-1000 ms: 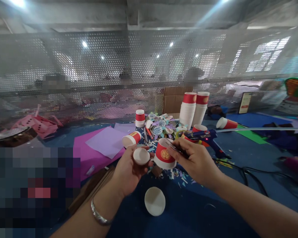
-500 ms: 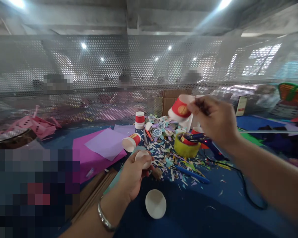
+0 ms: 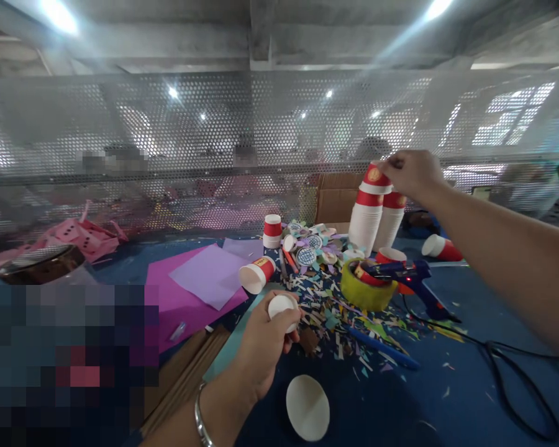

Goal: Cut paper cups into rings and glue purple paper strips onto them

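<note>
Red-banded cup (image 3: 375,176) now atop cup stack (image 3: 365,226).
Stack stands near the far edge of the table (image 3: 363,410); right hand (image 3: 414,174) pinches the cup's upper end; left hand (image 3: 263,338) (as before) grips a white disc (image 3: 280,303).

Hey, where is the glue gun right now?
In the head view, the glue gun is right of centre, its nozzle end over the yellow roll, lower in the picture than the right hand.

Gold emblem (image 3: 375,174) on red-white cup (image 3: 377,181) — too small to read.
</note>
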Action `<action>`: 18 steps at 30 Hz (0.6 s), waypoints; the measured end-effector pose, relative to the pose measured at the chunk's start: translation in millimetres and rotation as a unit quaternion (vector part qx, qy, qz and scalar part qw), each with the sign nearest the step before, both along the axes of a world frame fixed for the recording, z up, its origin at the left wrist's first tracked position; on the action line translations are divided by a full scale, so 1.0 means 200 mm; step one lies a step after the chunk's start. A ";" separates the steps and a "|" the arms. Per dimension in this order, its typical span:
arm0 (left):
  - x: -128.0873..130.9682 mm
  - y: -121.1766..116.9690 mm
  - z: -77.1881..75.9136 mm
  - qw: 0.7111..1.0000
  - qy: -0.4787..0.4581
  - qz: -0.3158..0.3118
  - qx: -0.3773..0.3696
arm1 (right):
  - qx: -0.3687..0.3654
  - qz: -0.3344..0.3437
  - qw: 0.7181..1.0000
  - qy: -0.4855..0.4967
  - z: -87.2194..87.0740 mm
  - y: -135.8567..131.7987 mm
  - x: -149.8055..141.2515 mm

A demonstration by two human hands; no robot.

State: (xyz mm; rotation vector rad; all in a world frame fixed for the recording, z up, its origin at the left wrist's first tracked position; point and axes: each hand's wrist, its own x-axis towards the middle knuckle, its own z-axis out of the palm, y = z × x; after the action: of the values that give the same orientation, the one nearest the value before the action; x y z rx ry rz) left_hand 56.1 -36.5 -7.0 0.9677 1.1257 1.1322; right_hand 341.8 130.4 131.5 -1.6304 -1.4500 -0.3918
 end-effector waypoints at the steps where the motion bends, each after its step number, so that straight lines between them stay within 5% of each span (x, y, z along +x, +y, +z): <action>1: 0.00 0.00 0.00 1.000 -0.002 0.000 -0.001 | -0.007 0.002 1.000 0.000 -0.01 0.01 0.00; 12: 0.00 -0.04 0.04 1.000 -0.025 -0.006 -0.008 | -0.034 0.032 0.999 0.016 -0.04 -0.01 -0.03; 18: 0.00 -0.06 0.09 0.998 -0.029 -0.025 0.045 | -0.021 0.147 0.988 0.045 -0.13 -0.28 -0.24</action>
State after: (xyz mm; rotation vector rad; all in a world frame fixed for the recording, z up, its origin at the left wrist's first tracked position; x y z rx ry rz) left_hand 56.7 -47.6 10.9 1.0204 1.0073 1.1709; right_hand 293.8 75.2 105.9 -1.4192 -1.6089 -0.1191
